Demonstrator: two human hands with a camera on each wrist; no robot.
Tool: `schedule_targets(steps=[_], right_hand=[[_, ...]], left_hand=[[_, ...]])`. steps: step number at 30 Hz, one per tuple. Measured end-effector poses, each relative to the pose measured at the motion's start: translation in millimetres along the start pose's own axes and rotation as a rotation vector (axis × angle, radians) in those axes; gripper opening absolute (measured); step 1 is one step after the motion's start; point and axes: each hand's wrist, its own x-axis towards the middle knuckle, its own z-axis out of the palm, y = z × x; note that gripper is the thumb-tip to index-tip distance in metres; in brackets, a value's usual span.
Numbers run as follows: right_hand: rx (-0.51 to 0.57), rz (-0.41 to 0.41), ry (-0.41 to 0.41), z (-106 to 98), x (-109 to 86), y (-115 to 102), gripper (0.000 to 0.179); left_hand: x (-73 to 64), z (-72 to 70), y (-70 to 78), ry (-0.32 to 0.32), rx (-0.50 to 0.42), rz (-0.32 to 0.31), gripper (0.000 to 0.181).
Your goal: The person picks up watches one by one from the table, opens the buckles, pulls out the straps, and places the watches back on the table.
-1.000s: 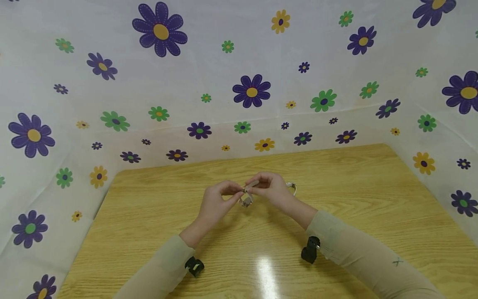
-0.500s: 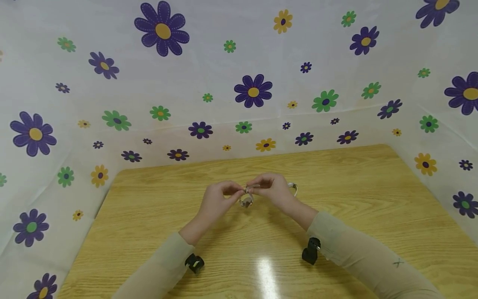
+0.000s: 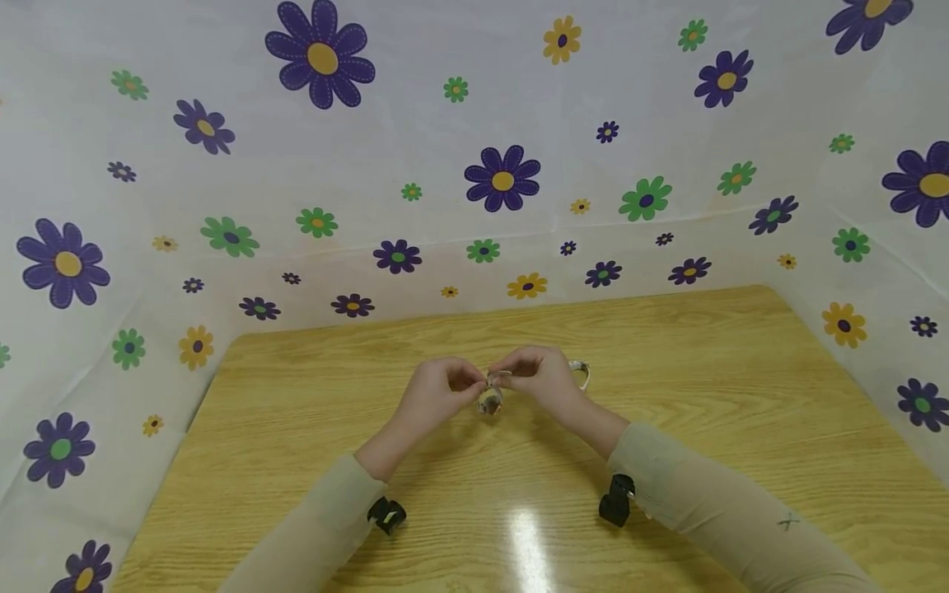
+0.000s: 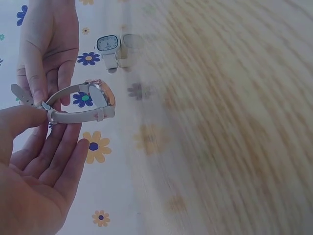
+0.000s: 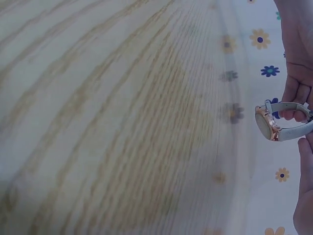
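A wristwatch (image 4: 108,100) with a pale strap and a rose-gold case hangs as a closed loop between my hands, above the table. My left hand (image 3: 433,397) pinches the strap at its buckle between thumb and fingers. On the other side of the buckle, my right hand (image 3: 544,380) pinches the strap with its fingertips. The strap's free tail (image 4: 22,94) sticks out past the buckle in the left wrist view. In the right wrist view, the watch's case (image 5: 264,123) faces away from the fingers. Fingertips partly hide the buckle.
A second watch (image 4: 108,43), with a squarish dial and a pale strap, stands on the wood-grain table (image 3: 296,428) just beyond my right hand. White flower-printed cloth (image 3: 415,123) walls the table's back and sides. Black wrist cameras (image 3: 615,501) hang below both sleeves.
The strap's tail, raised toward the right a second ago, now lies lower at my right fingertips. Both hands stay in nearly the same place, still gripping the watch.
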Motion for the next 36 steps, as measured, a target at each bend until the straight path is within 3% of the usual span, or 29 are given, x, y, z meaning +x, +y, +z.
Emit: schedule_targets(steps=[9, 17, 32, 36], right_hand=[[0.024, -0.007, 0.008, 1.7, -2.5, -2.3, 0.008], [0.012, -0.006, 0.001, 2.1, -1.8, -3.4, 0.013], [-0.022, -0.01, 0.023, 4.1, -1.4, -2.2, 0.012], [-0.028, -0.026, 0.027, 4.2, -2.0, -2.7, 0.011]], left_hand=[[1.8, 0.2, 2.1, -0.017, -0.025, -0.015, 0.004], [4.0, 1.9, -1.3, 0.012, -0.088, -0.031, 0.007], [3.1, -1.4, -1.7, 0.038, -0.066, 0.045, 0.003], [3.4, -2.1, -0.5, 0.037, -0.064, 0.041, 0.004]])
